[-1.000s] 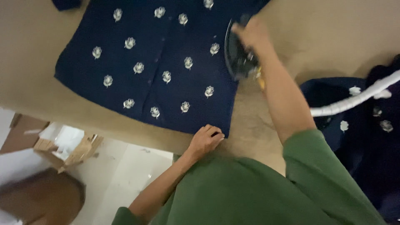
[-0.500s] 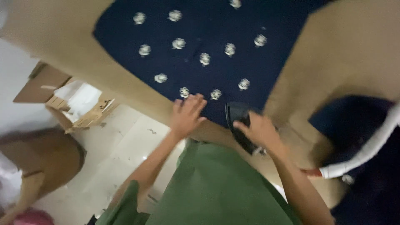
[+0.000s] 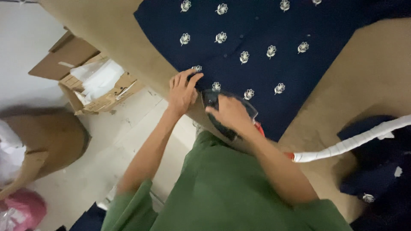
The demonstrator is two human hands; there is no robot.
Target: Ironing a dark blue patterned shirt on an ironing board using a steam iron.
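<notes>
The right hand [image 3: 231, 113] is closed around an iron [image 3: 222, 115], which sits on the near edge of a navy flowered garment [image 3: 274, 42] spread over the tan table [image 3: 364, 68]. The left hand [image 3: 182, 90], fingers loosely spread, presses flat on the garment's hem just beside the iron. On the floor, a cardboard box [image 3: 85, 81] holds white plastic wrapping [image 3: 98, 77]

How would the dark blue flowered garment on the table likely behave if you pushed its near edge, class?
The garment is probably floppy: it lies flat on the table, and the left hand pins its edge. Pushed, it would likely bunch rather than slide whole. It looks light, a thin cloth under the iron gripped by the right hand.
</notes>
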